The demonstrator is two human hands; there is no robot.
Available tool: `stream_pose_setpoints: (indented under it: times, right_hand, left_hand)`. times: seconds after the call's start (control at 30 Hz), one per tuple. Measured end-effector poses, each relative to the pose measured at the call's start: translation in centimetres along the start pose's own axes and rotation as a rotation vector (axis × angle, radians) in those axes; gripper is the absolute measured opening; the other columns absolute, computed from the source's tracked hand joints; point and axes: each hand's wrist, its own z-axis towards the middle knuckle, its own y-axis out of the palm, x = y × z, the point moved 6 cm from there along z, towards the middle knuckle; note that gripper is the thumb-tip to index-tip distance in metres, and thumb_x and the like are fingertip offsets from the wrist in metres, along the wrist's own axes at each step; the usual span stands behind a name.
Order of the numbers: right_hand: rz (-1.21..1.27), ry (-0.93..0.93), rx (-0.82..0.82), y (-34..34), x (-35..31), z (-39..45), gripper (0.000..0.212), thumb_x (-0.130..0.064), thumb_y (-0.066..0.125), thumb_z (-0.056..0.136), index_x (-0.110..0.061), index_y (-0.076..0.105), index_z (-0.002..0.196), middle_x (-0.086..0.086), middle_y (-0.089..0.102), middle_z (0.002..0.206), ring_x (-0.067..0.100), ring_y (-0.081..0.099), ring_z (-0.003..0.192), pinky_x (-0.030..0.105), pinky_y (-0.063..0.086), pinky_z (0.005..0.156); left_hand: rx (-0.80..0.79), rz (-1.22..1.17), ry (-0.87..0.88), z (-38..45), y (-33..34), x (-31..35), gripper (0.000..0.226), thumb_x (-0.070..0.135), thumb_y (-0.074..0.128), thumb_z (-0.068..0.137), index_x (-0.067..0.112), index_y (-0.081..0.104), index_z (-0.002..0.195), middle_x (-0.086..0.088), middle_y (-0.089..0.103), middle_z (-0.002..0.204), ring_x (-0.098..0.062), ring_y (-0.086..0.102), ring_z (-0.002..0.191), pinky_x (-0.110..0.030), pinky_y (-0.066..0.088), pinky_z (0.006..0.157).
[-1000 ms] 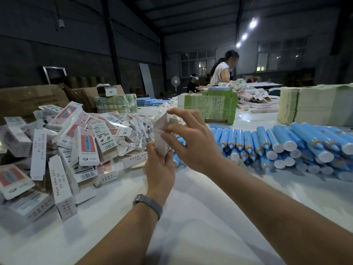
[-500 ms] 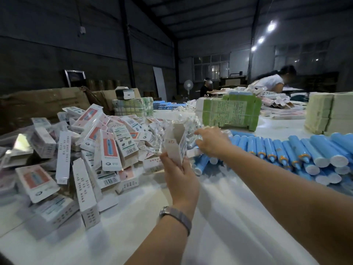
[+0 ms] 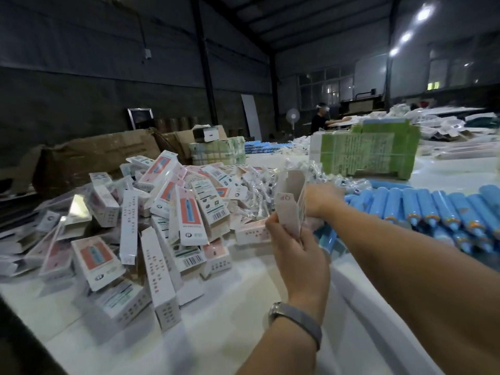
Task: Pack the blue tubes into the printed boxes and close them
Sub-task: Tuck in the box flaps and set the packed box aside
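My left hand (image 3: 296, 255) grips an open printed box (image 3: 290, 205) upright at the table's middle, its top flap standing up. Behind the box, my right hand (image 3: 320, 198) reaches over a heap of small clear plastic packets (image 3: 266, 190); its fingers are hidden by the box, so what they hold cannot be seen. Rows of blue tubes (image 3: 422, 209) with white caps lie to the right on the white table (image 3: 230, 334). A big pile of printed boxes (image 3: 167, 220) covers the left side.
A green stack of folded leaflets (image 3: 370, 150) stands behind the tubes. Brown cartons (image 3: 100, 155) line the back left. A person (image 3: 320, 119) works at the far table beside a fan (image 3: 292, 116). More packaging litters the far right.
The view has swung left. My right hand left the box top and reached out past it to the clear packets. My left hand keeps the box upright.
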Motion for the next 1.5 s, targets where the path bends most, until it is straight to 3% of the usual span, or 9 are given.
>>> stream_pose_setpoints:
  times: [0.13,0.33,0.47,0.6,0.77,0.93,1.03,1.3,1.5]
  right_hand:
    - [0.261,-0.004,0.263,-2.4,0.5,-2.0,0.023,-0.022,0.046,0.091,-0.014,0.067,0.092,0.012,0.067,0.096,0.030,0.057,0.085,0.035,0.044,0.072]
    - [0.887,-0.194,0.516,-8.4,2.1,-7.6,0.018,-0.007,0.063,0.089,-0.024,0.062,0.093,-0.006,0.066,0.085,0.003,0.062,0.071,0.008,0.042,0.057]
    - [1.294,-0.315,0.561,-12.3,4.1,-14.7,0.037,0.002,0.063,0.083,-0.030,0.050,0.098,0.002,0.064,0.081,0.006,0.064,0.062,0.018,0.049,0.056]
    - [1.406,-0.373,0.536,-13.4,5.4,-20.2,0.025,0.002,0.059,0.092,-0.022,0.058,0.099,0.003,0.073,0.083,0.015,0.073,0.075,0.021,0.055,0.063]
    - [1.169,-0.426,0.624,-14.7,5.9,-22.4,0.025,-0.028,0.050,0.102,-0.026,0.072,0.091,0.004,0.065,0.086,0.006,0.060,0.076,0.021,0.047,0.070]
    - [1.151,-0.482,0.685,-14.6,6.1,-22.7,0.011,-0.009,0.067,0.092,-0.019,0.066,0.088,-0.013,0.062,0.079,0.017,0.055,0.064,0.032,0.046,0.061]
    - [1.003,-0.494,0.799,-14.8,6.6,-22.8,0.040,-0.005,0.074,0.085,-0.024,0.056,0.114,-0.018,0.058,0.068,0.006,0.056,0.062,0.023,0.050,0.062]
    - [0.727,-0.572,0.981,-14.5,7.3,-23.3,0.035,-0.018,0.077,0.084,-0.026,0.050,0.105,-0.006,0.067,0.081,0.002,0.062,0.074,0.006,0.041,0.065]
    - [0.579,-0.488,0.938,-13.4,7.1,-22.5,0.028,-0.008,0.067,0.087,-0.009,0.058,0.113,-0.006,0.058,0.099,0.019,0.056,0.094,0.034,0.049,0.077]
  left_hand:
    - [0.006,0.006,0.005,-0.1,0.0,0.2,0.035,0.016,0.055,0.100,0.039,0.029,0.108,0.005,0.054,0.115,-0.016,0.057,0.101,-0.033,0.050,0.082]
    - [0.000,0.008,0.058,-0.7,0.0,1.4,0.045,0.013,0.059,0.098,0.044,0.027,0.101,0.001,0.057,0.108,-0.024,0.059,0.095,-0.043,0.051,0.080]
    - [-0.069,-0.011,0.041,-1.1,0.9,1.7,0.045,0.013,0.064,0.095,0.044,0.031,0.096,0.008,0.060,0.097,-0.027,0.062,0.089,-0.051,0.055,0.079]
    - [-0.127,-0.013,0.127,-2.2,2.0,2.2,0.028,0.011,0.066,0.095,0.023,0.043,0.106,0.015,0.054,0.083,0.013,0.055,0.076,-0.020,0.042,0.072]
    - [-0.154,-0.035,0.142,-2.7,2.2,2.9,0.033,0.011,0.066,0.095,0.028,0.039,0.104,0.004,0.059,0.094,-0.002,0.060,0.084,-0.024,0.047,0.077]
    - [-0.207,0.019,0.248,-3.6,2.1,4.5,0.040,0.005,0.067,0.093,0.029,0.035,0.096,-0.005,0.061,0.099,-0.026,0.062,0.093,-0.048,0.054,0.076]
    - [-0.231,0.056,0.254,-3.8,2.2,4.6,0.037,0.006,0.068,0.092,0.022,0.035,0.095,-0.006,0.063,0.097,-0.029,0.063,0.092,-0.051,0.053,0.075]
    - [-0.309,0.101,0.249,-4.4,2.6,4.6,0.031,0.010,0.069,0.091,0.021,0.040,0.098,-0.002,0.066,0.093,-0.027,0.061,0.085,-0.044,0.051,0.071]
    - [-0.325,0.102,0.235,-4.1,2.9,3.9,0.029,0.010,0.068,0.091,0.028,0.047,0.098,0.023,0.061,0.078,-0.002,0.055,0.067,-0.020,0.039,0.056]
